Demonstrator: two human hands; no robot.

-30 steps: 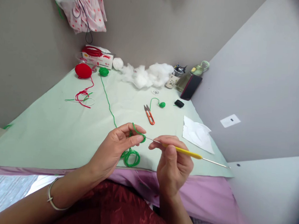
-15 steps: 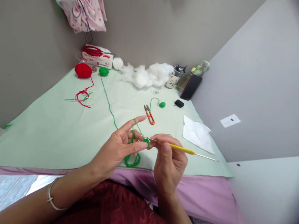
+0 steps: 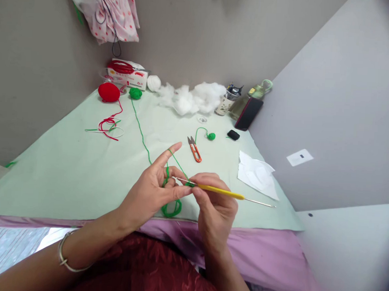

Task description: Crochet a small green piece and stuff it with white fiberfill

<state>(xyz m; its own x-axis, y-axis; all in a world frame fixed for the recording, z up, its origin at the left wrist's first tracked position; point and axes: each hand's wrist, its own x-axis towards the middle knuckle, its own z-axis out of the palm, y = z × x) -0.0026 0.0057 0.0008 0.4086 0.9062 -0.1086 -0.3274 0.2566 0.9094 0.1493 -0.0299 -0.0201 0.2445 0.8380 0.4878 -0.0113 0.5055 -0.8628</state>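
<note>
While the left hand point(image 3: 154, 187) is pinching the small green crocheted piece point(image 3: 189, 184), its index finger raised under the yarn strand point(image 3: 179, 165), the right hand point(image 3: 217, 210) is gripping the yellow-handled hook point(image 3: 223, 191). Both hands and the piece are sitting nearer the wearer than the orange snips point(image 3: 194, 150); farther that same way from the snips, a green coil point(image 3: 170, 215) is dangling or lying, I cannot tell which. Good stitching is probably depending on even tension over that finger and a pinch close beside the hook.
</note>
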